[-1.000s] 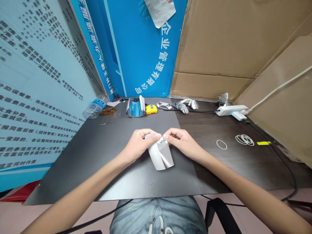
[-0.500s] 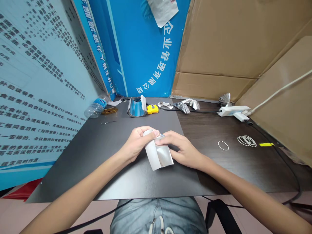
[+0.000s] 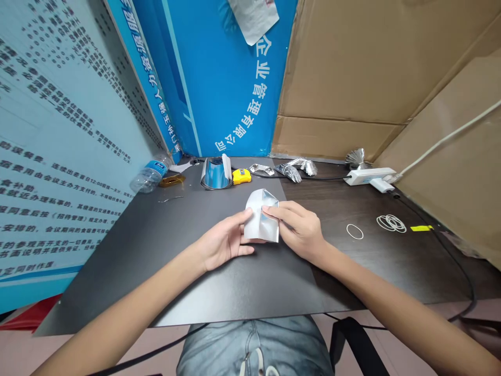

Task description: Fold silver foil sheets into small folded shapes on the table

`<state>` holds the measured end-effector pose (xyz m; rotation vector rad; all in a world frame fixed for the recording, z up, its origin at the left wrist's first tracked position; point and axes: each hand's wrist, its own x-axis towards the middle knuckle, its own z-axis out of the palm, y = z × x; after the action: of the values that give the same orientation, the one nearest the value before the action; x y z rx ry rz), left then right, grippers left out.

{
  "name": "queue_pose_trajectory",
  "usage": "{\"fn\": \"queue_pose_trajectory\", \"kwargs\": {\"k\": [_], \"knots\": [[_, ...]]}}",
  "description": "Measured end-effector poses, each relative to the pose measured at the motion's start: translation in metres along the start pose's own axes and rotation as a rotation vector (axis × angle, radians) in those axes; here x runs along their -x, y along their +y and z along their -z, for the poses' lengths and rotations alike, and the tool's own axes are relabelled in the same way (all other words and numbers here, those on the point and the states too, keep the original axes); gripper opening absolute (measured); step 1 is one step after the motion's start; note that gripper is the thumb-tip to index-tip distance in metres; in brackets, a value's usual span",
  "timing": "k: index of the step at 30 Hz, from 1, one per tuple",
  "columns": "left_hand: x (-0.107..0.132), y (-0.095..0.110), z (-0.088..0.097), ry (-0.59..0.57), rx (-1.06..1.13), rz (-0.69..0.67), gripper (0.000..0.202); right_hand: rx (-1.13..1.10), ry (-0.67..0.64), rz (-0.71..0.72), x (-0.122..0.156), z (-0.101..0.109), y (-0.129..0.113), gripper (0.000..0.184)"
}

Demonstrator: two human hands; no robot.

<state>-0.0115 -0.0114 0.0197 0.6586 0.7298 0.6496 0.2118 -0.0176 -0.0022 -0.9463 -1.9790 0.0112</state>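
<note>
A folded piece of silvery foil sheet [image 3: 254, 222], matte pale on the left and shiny on the right, is held above the dark tabletop in front of me. A crease runs down its middle, and its top right corner is bent. My right hand [image 3: 299, 227] pinches it from the right, thumb and forefinger near the crease. From the left, my left hand [image 3: 224, 243] holds its edge, the thumb at the front and a finger showing under the lower edge. The other fingertips behind the sheet are hidden.
Along the back lie a plastic bottle [image 3: 146, 177], a curled blue shiny sheet [image 3: 216, 175], a yellow tape measure [image 3: 241, 176] and folded foil strips [image 3: 289, 172]. Rubber bands [image 3: 391, 223], a yellow strip [image 3: 421, 228] and a white power strip [image 3: 370, 176] are at the right. Panels stand around the table.
The foil sheet has moved up, away from me, and turned more upright. My left hand has shifted from its top to its left edge, with its fingers more spread. My right hand still grips it.
</note>
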Motion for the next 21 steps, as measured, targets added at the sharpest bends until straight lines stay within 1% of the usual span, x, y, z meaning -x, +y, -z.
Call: {"fn": "queue_pose_trajectory", "kwargs": {"k": [4, 7, 11, 14, 18, 21], "knots": [[-0.0003, -0.0056, -0.0022, 0.018, -0.033, -0.05, 0.031, 0.085, -0.079, -0.05, 0.002, -0.0028, 0.0023, 0.037], [-0.0011, -0.0065, -0.0004, 0.042, -0.097, -0.064, 0.028, 0.157, -0.095, -0.033, 0.0029, -0.0043, 0.0026, 0.039], [-0.0022, -0.0061, 0.0029, 0.135, -0.173, -0.073, 0.025, 0.215, -0.123, -0.023, 0.0029, -0.0031, 0.0021, 0.043], [-0.0032, -0.0049, 0.0045, 0.164, -0.164, -0.09, 0.022, 0.168, -0.186, -0.026, 0.002, -0.0017, 0.0003, 0.043], [-0.0044, -0.0014, 0.0062, 0.182, -0.127, -0.114, 0.016, 0.066, -0.276, 0.055, 0.0016, -0.0015, -0.0033, 0.034], [-0.0054, 0.0003, 0.0069, 0.197, -0.109, -0.094, 0.013, 0.027, -0.305, 0.086, 0.0021, -0.0021, -0.0046, 0.03]]}}
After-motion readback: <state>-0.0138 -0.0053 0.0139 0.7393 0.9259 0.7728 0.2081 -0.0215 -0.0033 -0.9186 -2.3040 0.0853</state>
